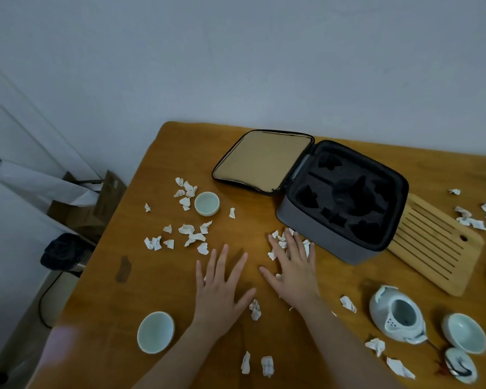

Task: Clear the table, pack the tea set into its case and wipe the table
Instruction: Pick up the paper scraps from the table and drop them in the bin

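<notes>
Both are seen bare: left hand (222,290) and right hand (292,272), five slim fingers shown on each. The left forearm (180,357) and right forearm (343,346) are uncovered all the way to the bottom frame edge. Nail and knuckle detail is blurred and cannot be read.

no legible text, label, brand or number is showing; faint reddish marks on the paper scraps (348,304) are appearing too blurred to read.

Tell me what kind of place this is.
Likely a room in a home, not a lab: a wooden table against a plain wall, a tea-set case open beside a bamboo tea tray, cardboard boxes and a bin on the floor.
</notes>
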### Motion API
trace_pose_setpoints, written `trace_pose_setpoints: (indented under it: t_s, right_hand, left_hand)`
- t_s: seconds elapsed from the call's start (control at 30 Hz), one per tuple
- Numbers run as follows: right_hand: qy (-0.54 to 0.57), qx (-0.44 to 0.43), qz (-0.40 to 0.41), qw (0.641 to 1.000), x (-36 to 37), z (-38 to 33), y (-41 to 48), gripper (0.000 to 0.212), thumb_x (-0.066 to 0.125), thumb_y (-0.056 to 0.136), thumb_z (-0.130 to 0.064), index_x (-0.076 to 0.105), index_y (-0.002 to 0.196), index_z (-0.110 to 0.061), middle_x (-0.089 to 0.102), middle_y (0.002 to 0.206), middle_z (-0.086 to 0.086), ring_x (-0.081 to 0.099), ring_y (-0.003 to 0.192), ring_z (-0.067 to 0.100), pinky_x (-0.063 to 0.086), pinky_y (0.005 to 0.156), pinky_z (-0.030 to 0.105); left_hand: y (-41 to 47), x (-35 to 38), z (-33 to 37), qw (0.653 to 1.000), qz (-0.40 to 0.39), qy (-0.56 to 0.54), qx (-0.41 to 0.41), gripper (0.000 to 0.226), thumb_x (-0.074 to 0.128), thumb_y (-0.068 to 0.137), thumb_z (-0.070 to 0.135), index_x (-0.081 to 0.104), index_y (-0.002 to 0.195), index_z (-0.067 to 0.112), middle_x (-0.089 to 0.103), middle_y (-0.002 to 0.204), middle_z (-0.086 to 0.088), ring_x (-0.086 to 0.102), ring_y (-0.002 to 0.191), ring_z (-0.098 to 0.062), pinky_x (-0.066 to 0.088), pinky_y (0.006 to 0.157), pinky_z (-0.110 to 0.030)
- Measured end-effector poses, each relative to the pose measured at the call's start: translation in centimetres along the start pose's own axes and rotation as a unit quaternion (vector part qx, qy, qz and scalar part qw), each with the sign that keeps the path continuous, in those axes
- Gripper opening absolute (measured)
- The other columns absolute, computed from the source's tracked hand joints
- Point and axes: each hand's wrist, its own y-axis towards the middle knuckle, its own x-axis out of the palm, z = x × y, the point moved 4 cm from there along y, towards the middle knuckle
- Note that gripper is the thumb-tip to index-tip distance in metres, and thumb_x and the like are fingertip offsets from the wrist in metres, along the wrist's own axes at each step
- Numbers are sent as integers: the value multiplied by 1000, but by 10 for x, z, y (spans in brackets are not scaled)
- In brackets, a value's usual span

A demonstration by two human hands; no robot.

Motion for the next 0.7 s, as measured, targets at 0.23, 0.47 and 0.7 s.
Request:
trace_pose_setpoints:
  t_s: [0.23, 0.47, 0.7]
  right_hand:
    - [-2, -7, 113, 994, 4, -10, 15, 49, 39, 95, -49, 58, 128, -18, 56, 126, 11, 50, 119, 30, 40, 102, 49]
    - [-42, -13, 161, 986, 3, -11, 20, 27, 48, 93, -36, 65, 98, -15, 59, 93, 7, 54, 84, 24, 43, 72, 37]
    - [-17, -7, 181, 983, 1, -12, 18, 27, 47, 96, -30, 61, 81, -12, 53, 85, 8, 52, 74, 21, 45, 59, 32]
  left_hand:
    - [24, -22, -34, 996, 60, -6, -62, 66, 19, 91, 66, 10, 151, 39, 7, 162, -4, 1, 149, -25, 2, 116, -55]
    - [47, -40, -92, 980, 38, -25, -193, 82, 34, 82, 77, 1, 150, 44, -6, 162, -4, -10, 148, -28, -4, 115, -58]
    - [64, -27, -110, 970, 28, -68, -234, 98, 36, 67, 89, 5, 149, 47, 0, 162, -5, -8, 148, -29, 0, 116, -56]
